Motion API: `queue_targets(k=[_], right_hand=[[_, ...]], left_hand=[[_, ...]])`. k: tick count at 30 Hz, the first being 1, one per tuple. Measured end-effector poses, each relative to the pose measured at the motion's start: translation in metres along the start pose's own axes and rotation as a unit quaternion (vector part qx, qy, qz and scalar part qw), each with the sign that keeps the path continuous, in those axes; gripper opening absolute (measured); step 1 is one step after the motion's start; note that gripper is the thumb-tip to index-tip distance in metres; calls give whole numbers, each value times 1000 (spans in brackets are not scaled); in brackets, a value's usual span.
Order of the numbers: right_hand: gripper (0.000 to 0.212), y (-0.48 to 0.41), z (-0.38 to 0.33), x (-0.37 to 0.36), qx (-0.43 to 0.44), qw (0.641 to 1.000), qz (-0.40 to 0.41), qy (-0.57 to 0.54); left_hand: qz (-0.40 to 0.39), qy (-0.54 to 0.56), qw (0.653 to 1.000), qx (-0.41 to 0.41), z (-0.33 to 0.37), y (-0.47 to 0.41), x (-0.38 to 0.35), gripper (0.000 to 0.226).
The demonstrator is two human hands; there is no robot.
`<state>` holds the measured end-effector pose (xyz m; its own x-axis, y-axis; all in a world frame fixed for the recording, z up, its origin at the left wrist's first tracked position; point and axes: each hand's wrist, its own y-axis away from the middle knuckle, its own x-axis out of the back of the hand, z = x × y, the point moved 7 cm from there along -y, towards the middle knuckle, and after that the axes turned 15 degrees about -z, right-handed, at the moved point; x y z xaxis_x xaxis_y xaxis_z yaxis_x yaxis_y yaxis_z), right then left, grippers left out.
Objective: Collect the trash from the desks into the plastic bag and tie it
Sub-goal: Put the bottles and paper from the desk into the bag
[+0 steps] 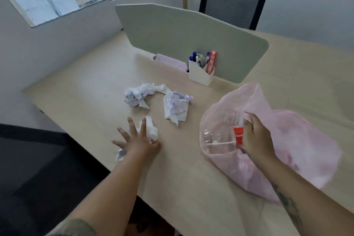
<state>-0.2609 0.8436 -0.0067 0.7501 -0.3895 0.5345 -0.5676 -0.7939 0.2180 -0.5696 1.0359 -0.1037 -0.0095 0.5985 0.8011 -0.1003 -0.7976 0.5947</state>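
Reaching left hand (138, 142) onto tissue (151, 130); right hand (257, 138) grips plastic bag (298, 140).

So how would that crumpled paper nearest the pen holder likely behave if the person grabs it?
The crumpled paper looks light, so it probably lifts easily. Its loose folds suggest it would squash under the fingers rather than hold shape. Lying flattish on the desk, it seems unlikely to roll.

left hand (138, 142) spread over tissue (151, 130) | right hand (256, 136) grips pink bag (298, 140) rim | desk (95, 86)
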Motion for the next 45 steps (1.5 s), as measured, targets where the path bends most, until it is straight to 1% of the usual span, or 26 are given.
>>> queue_targets(k=[1,3,5,7,8,11,13,15,17,20,22,24,25,26,28,29,30,31,32,33,34,35,37,40,43,45], right_hand=[[34,-5,0,-11,-7,1000,-4,9],[33,-15,3,-28,-20,999,-10,30],[33,-21,5,-38,-33,999,-6,42],[34,-27,7,-39,-52,997,12,55],[34,-28,7,-36,-57,996,21,61],[35,-28,9,-11,-81,989,79,93],[35,-25,12,9,-90,983,110,115],[37,-21,18,28,-101,978,131,129],[40,-17,23,45,-110,972,148,146],[38,-11,27,68,-111,968,163,155],[35,-8,25,80,-100,967,164,166],[32,-6,24,92,-94,967,164,173],[31,-6,25,97,-95,967,164,172],[30,-5,27,99,-97,967,164,170],[30,-4,30,99,-98,968,155,172],[31,-5,33,97,-96,968,151,173],[32,-6,35,94,-95,969,148,176],[33,-7,38,90,-95,968,144,182],[35,-8,40,87,-92,967,142,191],[37,-9,40,83,-85,965,141,203],[41,-10,40,79,-78,963,138,219],[46,-10,40,74,-72,959,131,240],[50,-12,42,67,-74,953,115,272],[51,-13,45,63,-87,946,108,294],[57,-11,45,62,-90,947,114,286],[58,-11,45,65,-93,950,124,270]], left_hand=[[-10,25,1000,7,-10,-10,-5,106],[-25,62,998,1,-21,-26,-11,92],[5,32,999,-32,-19,-33,-10,69],[57,29,994,-92,-8,-36,0,50],[71,49,988,-129,-2,-34,5,46],[55,144,948,-280,43,-24,13,39],[32,155,909,-385,91,-9,17,40],[18,130,871,-473,146,14,21,42],[14,93,842,-531,199,37,22,41],[16,5,828,-561,265,65,11,52],[-14,-67,833,-549,295,75,-6,74],[-46,-102,825,-554,310,78,-15,97],[-37,-99,816,-569,311,80,-13,103],[-13,-80,804,-589,306,79,-8,101],[92,-5,776,-624,284,72,12,84],[154,38,775,-612,268,58,21,74],[198,73,798,-564,251,37,29,69],[214,101,842,-485,232,12,36,68],[203,111,894,-383,212,-15,40,71],[171,96,940,-280,193,-42,39,76],[133,76,967,-205,176,-63,38,81],[97,69,979,-165,163,-79,37,86],[47,70,986,-145,153,-102,40,86],[32,65,983,-170,152,-120,41,75],[-2,162,955,-249,155,-114,35,61],[-38,244,933,-261,158,-103,29,59]])
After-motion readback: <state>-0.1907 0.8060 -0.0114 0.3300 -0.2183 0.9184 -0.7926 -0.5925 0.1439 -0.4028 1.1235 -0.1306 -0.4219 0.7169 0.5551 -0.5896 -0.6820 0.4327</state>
